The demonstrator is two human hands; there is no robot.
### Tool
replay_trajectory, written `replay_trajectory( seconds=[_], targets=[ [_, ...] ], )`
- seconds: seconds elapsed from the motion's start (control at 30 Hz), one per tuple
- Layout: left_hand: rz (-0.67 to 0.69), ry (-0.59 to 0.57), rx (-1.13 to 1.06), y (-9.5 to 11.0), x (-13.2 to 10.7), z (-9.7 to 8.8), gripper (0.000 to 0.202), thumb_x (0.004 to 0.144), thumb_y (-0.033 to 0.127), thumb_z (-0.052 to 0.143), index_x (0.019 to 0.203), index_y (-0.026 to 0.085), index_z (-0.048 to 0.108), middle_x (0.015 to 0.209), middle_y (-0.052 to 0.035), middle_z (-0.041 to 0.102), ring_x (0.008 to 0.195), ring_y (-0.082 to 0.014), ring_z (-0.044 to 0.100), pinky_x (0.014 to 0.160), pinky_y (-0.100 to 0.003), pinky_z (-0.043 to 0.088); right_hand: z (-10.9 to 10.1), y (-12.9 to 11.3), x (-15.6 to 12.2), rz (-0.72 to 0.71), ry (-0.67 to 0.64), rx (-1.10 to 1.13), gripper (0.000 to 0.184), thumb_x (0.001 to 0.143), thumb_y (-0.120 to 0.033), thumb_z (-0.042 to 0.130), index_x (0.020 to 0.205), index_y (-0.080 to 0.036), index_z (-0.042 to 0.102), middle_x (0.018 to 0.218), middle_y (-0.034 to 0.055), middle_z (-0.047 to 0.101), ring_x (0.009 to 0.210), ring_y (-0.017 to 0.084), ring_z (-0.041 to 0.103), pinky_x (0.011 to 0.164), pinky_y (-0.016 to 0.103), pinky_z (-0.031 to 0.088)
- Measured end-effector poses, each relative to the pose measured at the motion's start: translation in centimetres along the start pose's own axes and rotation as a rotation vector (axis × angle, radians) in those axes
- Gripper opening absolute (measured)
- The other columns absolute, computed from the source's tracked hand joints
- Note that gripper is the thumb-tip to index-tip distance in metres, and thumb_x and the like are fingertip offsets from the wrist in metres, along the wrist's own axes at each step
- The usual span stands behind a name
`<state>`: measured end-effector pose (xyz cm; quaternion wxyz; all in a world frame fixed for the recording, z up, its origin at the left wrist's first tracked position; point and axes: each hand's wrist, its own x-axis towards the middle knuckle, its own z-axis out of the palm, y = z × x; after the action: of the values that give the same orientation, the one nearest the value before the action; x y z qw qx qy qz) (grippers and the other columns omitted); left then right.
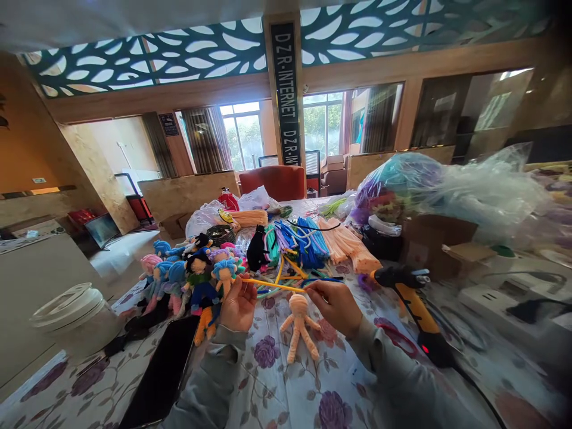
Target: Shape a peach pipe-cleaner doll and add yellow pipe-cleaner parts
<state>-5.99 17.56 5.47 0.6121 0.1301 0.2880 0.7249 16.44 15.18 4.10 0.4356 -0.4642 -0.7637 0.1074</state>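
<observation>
A yellow pipe cleaner (274, 285) stretches between my two hands, above the flowered tablecloth. My left hand (239, 305) pinches its left end, palm partly turned up. At the other end, the fingers of my right hand (336, 305) are closed on it. Just below the pipe cleaner lies a peach doll body (298, 328) with a round head, two arms and two legs; neither hand grips it. Finished-looking small dolls (199, 268) with coloured hair crowd together left of my left hand.
Bundles of blue pipe cleaners (308, 244) and peach ones (348, 244) lie beyond my hands. To the right rests a yellow-black glue gun (415, 307) with a cord. A black tablet (163, 369) and a white lidded bucket (74, 319) are at left. Plastic bags (482, 190) stand back right.
</observation>
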Motion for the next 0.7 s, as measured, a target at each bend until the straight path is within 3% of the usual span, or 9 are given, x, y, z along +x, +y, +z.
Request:
replay_trajectory(
  seconds=[0.23, 0.43, 0.57, 0.7],
  targets=[
    [-0.003, -0.018, 0.010, 0.1, 0.8, -0.6, 0.024, 0.091, 0.016, 0.046, 0.075, 0.016, 0.064, 0.067, 0.0004, 0.071, 0.054, -0.0097, 0.066, 0.049, -0.019, 0.053, 0.2, 0.5, 0.2, 0.020, -0.042, 0.033, 0.024, 0.086, -0.021, 0.048, 0.089, -0.021, 0.072, 0.085, 0.0033, 0.074, 0.077, 0.018, 0.068, 0.068, 0.025, 0.044],
    [-0.002, -0.023, -0.005, 0.3, 1.3, -1.0, 0.027, 0.092, 0.015, 0.043, 0.075, 0.015, 0.064, 0.067, -0.0008, 0.070, 0.053, -0.0097, 0.065, 0.049, -0.019, 0.052, -0.1, 0.5, 0.3, 0.076, -0.122, 0.044, 0.023, 0.086, -0.029, 0.049, 0.089, -0.020, 0.071, 0.067, 0.0020, 0.071, 0.061, 0.016, 0.063, 0.057, 0.024, 0.041],
    [0.023, 0.011, -0.015, 0.9, 1.8, -1.2, 0.030, 0.092, 0.014, 0.042, 0.072, 0.016, 0.064, 0.062, 0.0006, 0.069, 0.052, -0.0096, 0.065, 0.049, -0.019, 0.052, -0.3, 1.1, 0.5, 0.115, -0.159, 0.054, 0.033, 0.089, -0.031, 0.042, 0.074, -0.019, 0.068, 0.058, 0.0008, 0.066, 0.056, 0.014, 0.060, 0.054, 0.023, 0.038],
    [0.031, 0.016, -0.014, 1.0, 1.9, -1.2, 0.025, 0.089, 0.012, 0.048, 0.070, 0.016, 0.063, 0.063, 0.0007, 0.069, 0.054, -0.0102, 0.065, 0.050, -0.020, 0.052, -0.3, 1.6, 0.7, 0.126, -0.145, 0.045, 0.030, 0.088, -0.032, 0.044, 0.076, -0.018, 0.068, 0.064, 0.0013, 0.068, 0.061, 0.015, 0.061, 0.055, 0.023, 0.038]
  ],
)
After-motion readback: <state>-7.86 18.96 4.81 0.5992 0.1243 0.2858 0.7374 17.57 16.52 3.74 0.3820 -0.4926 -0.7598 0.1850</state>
